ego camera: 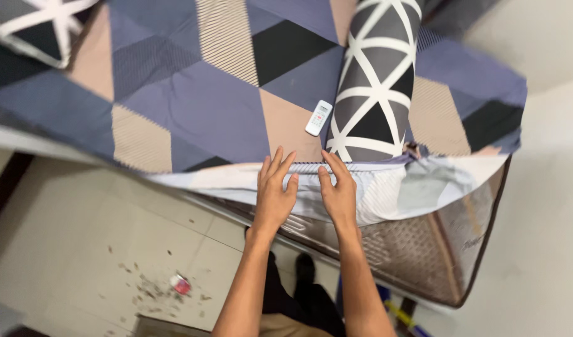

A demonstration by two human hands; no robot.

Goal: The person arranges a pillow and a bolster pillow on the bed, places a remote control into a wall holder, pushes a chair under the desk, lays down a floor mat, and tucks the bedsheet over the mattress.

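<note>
While both hands press flat, fingers spread, on the near edge of the bed's geometric purple, tan and black sheet [193, 106]:
Left hand [275, 195] and right hand [337, 193] lie just apart, gripping nothing; white remote [319, 118] and patterned bolster [377, 81] rest behind; mattress corner blurred.

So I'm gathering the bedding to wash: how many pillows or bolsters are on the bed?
2. A long bolster lies on the sheet beside the white remote; a pillow sits at the top left corner, partly cropped. More may lie outside the frame.

Even indoor light, soft shadows; edges blurred, wide-angle bending at corners.
</note>
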